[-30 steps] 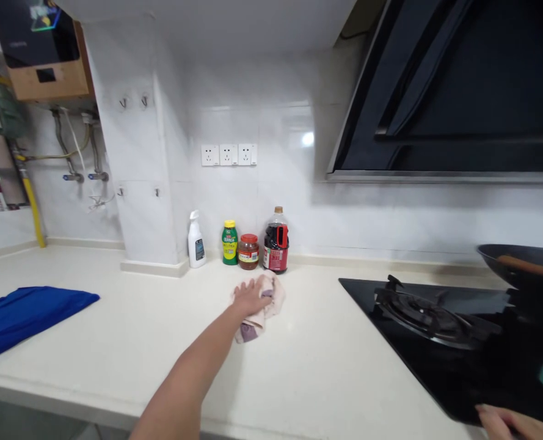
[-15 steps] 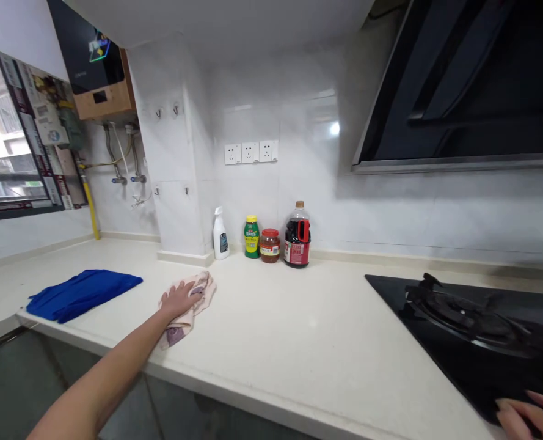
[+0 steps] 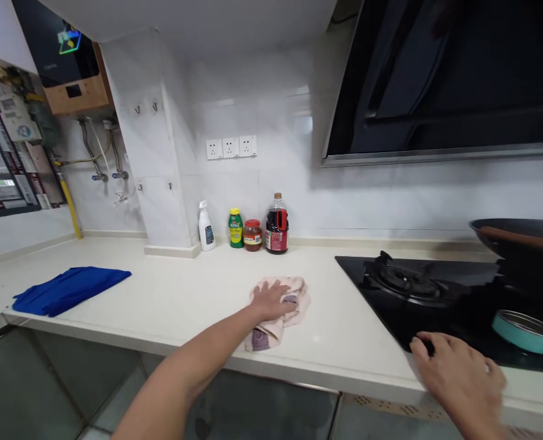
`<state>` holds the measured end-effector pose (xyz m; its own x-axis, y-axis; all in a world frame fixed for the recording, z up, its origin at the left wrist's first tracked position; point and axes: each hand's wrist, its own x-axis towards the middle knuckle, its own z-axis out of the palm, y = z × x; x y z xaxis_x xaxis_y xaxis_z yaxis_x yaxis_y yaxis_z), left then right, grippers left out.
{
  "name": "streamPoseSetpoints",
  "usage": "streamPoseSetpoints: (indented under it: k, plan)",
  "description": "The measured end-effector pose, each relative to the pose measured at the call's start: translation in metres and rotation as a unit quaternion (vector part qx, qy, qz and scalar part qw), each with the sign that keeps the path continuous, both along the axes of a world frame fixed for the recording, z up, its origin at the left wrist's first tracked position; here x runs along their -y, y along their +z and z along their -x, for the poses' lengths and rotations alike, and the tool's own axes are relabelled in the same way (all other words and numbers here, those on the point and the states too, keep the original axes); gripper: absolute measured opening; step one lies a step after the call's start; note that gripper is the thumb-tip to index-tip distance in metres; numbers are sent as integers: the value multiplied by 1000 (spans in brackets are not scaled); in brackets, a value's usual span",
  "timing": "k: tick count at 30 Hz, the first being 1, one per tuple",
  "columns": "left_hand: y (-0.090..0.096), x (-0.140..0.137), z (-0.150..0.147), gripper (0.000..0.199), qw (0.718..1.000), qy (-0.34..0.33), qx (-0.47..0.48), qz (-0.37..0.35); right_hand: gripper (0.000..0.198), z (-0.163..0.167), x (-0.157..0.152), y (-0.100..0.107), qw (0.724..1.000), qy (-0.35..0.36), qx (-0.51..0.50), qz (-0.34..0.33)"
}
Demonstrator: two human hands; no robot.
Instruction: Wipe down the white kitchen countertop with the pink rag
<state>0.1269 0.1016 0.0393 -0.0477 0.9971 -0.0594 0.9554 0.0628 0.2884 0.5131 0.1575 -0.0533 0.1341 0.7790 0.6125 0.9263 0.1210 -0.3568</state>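
My left hand [image 3: 271,301] lies flat with spread fingers on a pale pink cloth [image 3: 298,299] with purple patches, pressing it against the white countertop [image 3: 184,293]. Part of the cloth sticks out beyond the fingers and below the wrist. At the front left corner of the black glass cooktop [image 3: 399,318], my right hand [image 3: 463,373] rests with loosely bent fingers. A dark gap shows between its thumb and forefinger, and I see nothing held there. Some of its fingertips are hidden.
A folded blue cloth [image 3: 72,290] lies left. Along the wall stand a spray bottle [image 3: 206,229], a green bottle [image 3: 236,229], a red-lidded jar [image 3: 252,236] and a dark sauce bottle [image 3: 277,229]. A turquoise round container [image 3: 525,333] and a wok [image 3: 495,238] sit on the cooktop.
My left hand has slid the pink cloth rightward along the countertop. The view has turned right, bringing the wok and turquoise container into sight; more of my right hand shows.
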Motion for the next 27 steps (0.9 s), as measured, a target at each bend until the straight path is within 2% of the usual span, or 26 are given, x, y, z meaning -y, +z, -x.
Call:
streamPoseSetpoints:
  k: [2, 5, 9, 14, 18, 22, 24, 27]
  plan:
    - [-1, -1, -45, 85, 998, -56, 11, 3, 51, 5, 5, 7, 1000, -12, 17, -12]
    - [-5, 7, -101, 90, 989, -142, 40, 4, 49, 5, 7, 10, 999, -19, 26, 5]
    - [-12, 24, -148, 90, 972, -222, 72, -2, 47, 3, 8, 11, 998, -22, 38, 33]
    - [-23, 48, -168, 87, 964, -258, 42, -43, 52, 4, 12, 14, 998, -29, 58, 29]
    - [-42, 67, -180, 79, 951, -269, -28, -148, 64, -7, 7, 12, 997, -9, 58, 56]
    - [-62, 83, -191, 64, 924, -236, -148, -262, 76, -22, 0, 6, 992, 65, 81, 67]
    - [-69, 87, -192, 62, 903, -224, -199, -309, 78, -27, -2, 5, 991, 63, 83, 81]
    - [-75, 86, -189, 58, 878, -234, -226, -352, 77, -30, -4, 3, 991, 32, 80, 105]
